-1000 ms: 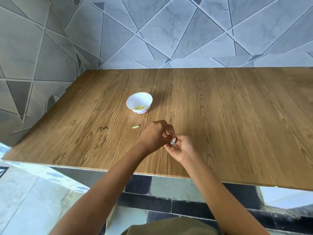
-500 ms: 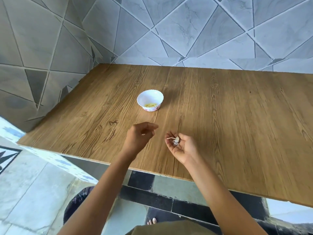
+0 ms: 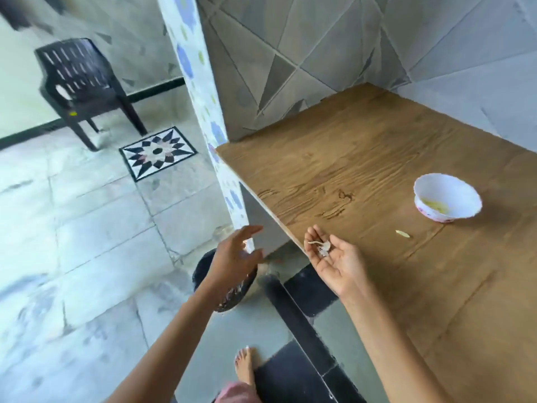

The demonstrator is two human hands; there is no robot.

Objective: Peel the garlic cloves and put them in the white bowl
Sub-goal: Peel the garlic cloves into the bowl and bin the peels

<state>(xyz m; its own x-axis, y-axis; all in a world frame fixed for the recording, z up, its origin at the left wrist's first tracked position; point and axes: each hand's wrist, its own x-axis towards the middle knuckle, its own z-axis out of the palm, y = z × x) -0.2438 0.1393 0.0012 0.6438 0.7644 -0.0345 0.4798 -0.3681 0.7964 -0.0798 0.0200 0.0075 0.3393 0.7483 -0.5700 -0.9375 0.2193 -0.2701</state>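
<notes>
- Hovering beyond the table's near-left edge, the left hand [image 3: 235, 257] is released – fingers spread and straight, holding nothing – and it sits above a dark round bin [image 3: 201, 271] on the floor.
- The right hand [image 3: 334, 261] lies palm up over the edge of the wooden table [image 3: 348, 158], loosely cupped rather than clenched.
- White papery garlic scraps [image 3: 321, 247] rest on that hand's fingers; whether a clove lies among them cannot be told.
- The white bowl [image 3: 462, 196] stands upright on the table, well to the right of both hands, with pale yellow peeled garlic cloves [image 3: 436, 206] at its bottom.
- One small pale garlic bit [image 3: 403, 234] lies on the bare wood between the right hand and the bowl – touching neither.
- A bare foot [image 3: 245, 365] shows on the grey floor below the hands.
- A black plastic chair [image 3: 78, 85] stands far off at upper left, with a star-patterned floor tile [image 3: 158, 152] near it.
- A pillar with blue floral tiles [image 3: 200, 82] meets the table's far-left corner.
</notes>
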